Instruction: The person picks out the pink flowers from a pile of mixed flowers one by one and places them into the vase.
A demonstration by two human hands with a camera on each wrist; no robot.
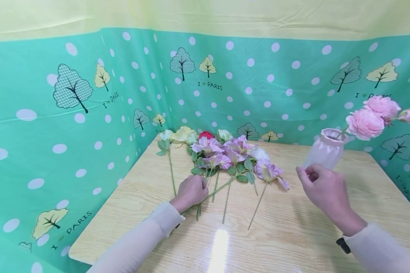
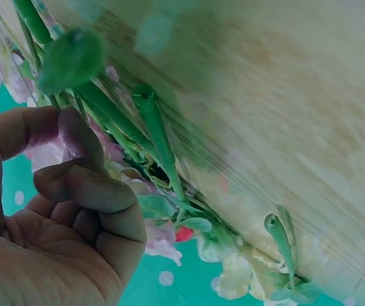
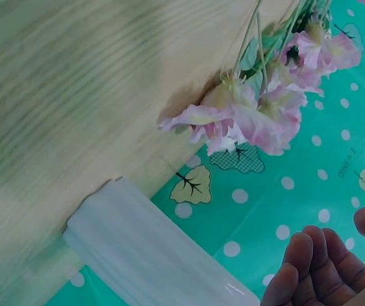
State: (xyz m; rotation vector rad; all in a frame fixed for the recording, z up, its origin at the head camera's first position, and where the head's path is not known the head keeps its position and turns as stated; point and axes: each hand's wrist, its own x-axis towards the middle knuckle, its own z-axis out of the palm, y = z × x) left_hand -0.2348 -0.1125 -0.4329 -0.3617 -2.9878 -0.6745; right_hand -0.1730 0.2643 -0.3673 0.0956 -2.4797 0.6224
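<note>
My left hand [image 1: 191, 191] is low over the flower stems, with thumb and forefinger pinching a thin stem, seen in the left wrist view beside the curled fingers of the hand [image 2: 61, 204]. Purple flowers [image 1: 218, 161] lie just beyond it, with green leaves and stems. In front of a pale ribbed vase [image 1: 324, 151], my right hand [image 1: 328, 189] is raised with loosely bent fingers and holds nothing. The vase stands upright with pink flowers [image 1: 365, 123] leaning out to the right. In the right wrist view, the hand [image 3: 329, 274] is beside the vase [image 3: 157, 248].
Yellow flowers [image 1: 184, 134], a red flower [image 1: 206, 135] and white ones [image 1: 259, 154] lie at the back of the wooden table [image 1: 276, 242]. Several stems point towards the front. A green and yellow printed cloth [image 1: 266, 57] hangs behind and to the left.
</note>
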